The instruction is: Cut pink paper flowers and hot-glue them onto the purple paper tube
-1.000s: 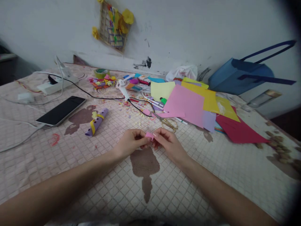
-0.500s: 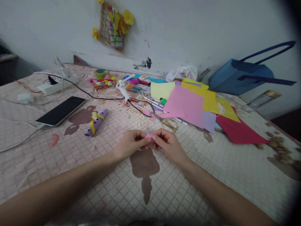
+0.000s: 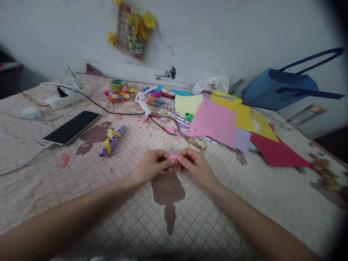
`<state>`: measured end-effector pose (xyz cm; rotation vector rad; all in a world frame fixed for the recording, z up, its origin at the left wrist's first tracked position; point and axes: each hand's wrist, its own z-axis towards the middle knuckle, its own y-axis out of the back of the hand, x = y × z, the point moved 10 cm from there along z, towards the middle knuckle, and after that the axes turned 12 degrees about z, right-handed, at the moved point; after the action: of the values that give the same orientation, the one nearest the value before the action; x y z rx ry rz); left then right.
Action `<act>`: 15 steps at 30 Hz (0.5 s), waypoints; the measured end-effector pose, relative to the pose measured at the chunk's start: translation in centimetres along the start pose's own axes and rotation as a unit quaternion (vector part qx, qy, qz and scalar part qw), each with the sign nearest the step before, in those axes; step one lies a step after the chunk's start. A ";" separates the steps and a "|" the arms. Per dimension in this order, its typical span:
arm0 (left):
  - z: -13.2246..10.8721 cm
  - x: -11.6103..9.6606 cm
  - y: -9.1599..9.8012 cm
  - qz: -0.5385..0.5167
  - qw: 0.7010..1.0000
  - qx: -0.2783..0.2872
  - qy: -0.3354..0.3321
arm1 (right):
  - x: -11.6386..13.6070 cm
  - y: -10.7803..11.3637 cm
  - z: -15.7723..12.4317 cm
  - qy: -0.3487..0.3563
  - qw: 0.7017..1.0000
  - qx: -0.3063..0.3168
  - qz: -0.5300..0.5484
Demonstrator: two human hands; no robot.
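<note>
So both hands, left (image 3: 155,164) and right (image 3: 191,162), had fingertips pinching one tiny pink paper piece (image 3: 173,157), gold-handled scissors (image 3: 198,144) lying just beyond.

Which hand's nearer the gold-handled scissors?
Right. The right hand is just on the near side of the gold-handled scissors, below them in the picture; the left hand is farther off, toward their left.

Dim greyish light in here, soft faint shadows, wall (image 3: 217,43) dull, tablecloth (image 3: 130,224) blurred along its near edge, dark vignetting at right
</note>
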<state>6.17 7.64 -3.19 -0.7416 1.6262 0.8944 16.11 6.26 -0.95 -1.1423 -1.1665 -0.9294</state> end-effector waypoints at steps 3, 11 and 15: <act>-0.1 -0.1 0.1 -0.006 1.000 -0.008 0.002 | 0.3 0.3 0.1 0.012 1.000 -0.016 -0.011; -0.1 -0.6 0.4 -0.031 0.999 -0.014 -0.012 | 0.1 0.3 0.1 0.000 1.000 -0.015 -0.010; -0.1 -0.4 0.4 -0.026 1.000 -0.012 -0.006 | -0.2 0.1 0.1 -0.009 1.000 -0.004 -0.003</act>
<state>5.91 7.77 -2.69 -0.7899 1.5815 0.8801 16.15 6.42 -1.13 -1.1562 -1.1816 -0.9321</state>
